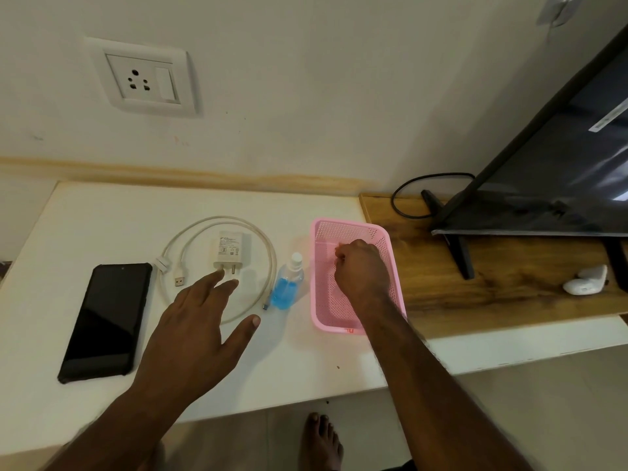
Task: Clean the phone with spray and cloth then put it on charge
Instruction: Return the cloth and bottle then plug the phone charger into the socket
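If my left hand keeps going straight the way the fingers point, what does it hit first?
Probably the white charger adapter: the left hand has its fingertips just short of the plug pins, though its height above the table is unclear.

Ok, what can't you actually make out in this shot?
All in the head view:
- Basket contents: the right hand is curled inside it, hiding what it holds; no cloth shows.
- Adapter label: print too small.
- Cable: near loop hidden under the left hand.
- TV: cut off by the right edge.
- White thing on the wooden shelf: too blurred to identify.
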`<state>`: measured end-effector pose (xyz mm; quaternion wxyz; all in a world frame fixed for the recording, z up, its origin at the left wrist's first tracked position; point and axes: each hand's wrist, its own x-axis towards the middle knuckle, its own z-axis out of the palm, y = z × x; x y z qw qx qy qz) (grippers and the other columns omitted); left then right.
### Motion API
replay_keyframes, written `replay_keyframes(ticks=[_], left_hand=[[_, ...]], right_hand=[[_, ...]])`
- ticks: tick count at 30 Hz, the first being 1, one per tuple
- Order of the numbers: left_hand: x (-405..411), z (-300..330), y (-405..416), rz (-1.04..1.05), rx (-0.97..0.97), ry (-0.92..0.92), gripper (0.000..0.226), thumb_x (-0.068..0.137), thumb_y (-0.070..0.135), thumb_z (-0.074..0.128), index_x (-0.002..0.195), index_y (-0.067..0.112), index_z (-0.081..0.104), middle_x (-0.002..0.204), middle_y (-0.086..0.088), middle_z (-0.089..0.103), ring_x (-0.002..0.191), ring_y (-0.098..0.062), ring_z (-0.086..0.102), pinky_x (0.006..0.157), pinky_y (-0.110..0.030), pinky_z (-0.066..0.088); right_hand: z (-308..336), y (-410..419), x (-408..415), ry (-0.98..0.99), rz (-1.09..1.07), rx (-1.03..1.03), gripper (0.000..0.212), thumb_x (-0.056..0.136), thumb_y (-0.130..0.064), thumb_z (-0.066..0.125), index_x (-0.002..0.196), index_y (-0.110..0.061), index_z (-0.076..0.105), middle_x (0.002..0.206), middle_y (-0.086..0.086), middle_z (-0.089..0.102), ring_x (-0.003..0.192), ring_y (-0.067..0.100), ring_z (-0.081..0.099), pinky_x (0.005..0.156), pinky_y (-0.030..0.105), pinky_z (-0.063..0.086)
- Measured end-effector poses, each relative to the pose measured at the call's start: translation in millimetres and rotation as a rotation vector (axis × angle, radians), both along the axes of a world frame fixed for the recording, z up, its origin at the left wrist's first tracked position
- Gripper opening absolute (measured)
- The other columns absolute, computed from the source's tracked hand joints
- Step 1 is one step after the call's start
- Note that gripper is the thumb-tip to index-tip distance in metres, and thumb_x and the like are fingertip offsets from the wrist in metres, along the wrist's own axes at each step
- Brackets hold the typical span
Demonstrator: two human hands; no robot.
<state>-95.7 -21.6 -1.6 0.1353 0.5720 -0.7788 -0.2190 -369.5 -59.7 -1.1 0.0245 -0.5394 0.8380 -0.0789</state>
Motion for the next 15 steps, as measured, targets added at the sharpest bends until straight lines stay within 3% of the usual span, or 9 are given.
replay_keyframes(ticks=[6,9,13,15], left_hand=[[0.0,1.8,0.6,0.0,0.014,0.002,0.076,0.083,0.072,0.043,0.142,0.024,0.05,0.156,-0.004,0.043,0.131,-0.03,0.053,0.103,-0.055,0.045],[0.8,2.3,-0.7,0.004,0.01,0.005,0.076,0.083,0.071,0.043,0.142,0.023,0.05,0.156,-0.005,0.043,0.132,-0.03,0.052,0.105,-0.054,0.044],[0.8,3.3,-1.0,-0.007,0.006,-0.004,0.077,0.084,0.071,0.042,0.143,0.023,0.049,0.156,-0.005,0.043,0.138,-0.03,0.046,0.108,-0.054,0.039],[0.7,3.5,-0.8,-0.011,0.01,-0.008,0.078,0.084,0.071,0.041,0.145,0.024,0.046,0.157,-0.004,0.042,0.14,-0.03,0.044,0.11,-0.053,0.038]], right_hand=[[8.5,0.5,-1.0,-0.001,0.019,-0.029,0.027,0.093,-0.022,0.058,0.118,-0.021,0.069,0.113,0.001,0.069,0.098,0.02,0.062,0.093,0.038,0.052],[24.0,-0.5,-6.2,-0.03,-0.001,-0.022,0.021,0.092,-0.027,0.059,0.106,-0.022,0.074,0.102,-0.001,0.072,0.082,0.015,0.064,0.086,0.034,0.055],[35.0,7.6,-8.5,-0.164,0.014,0.255,0.019,0.081,-0.041,0.074,0.087,-0.025,0.066,0.073,-0.012,0.06,0.062,0.009,0.057,0.068,0.026,0.052],[31.4,14.1,-2.4,-0.193,0.022,0.355,0.028,0.075,-0.04,0.08,0.092,-0.025,0.065,0.073,-0.012,0.056,0.064,0.01,0.056,0.07,0.028,0.053]])
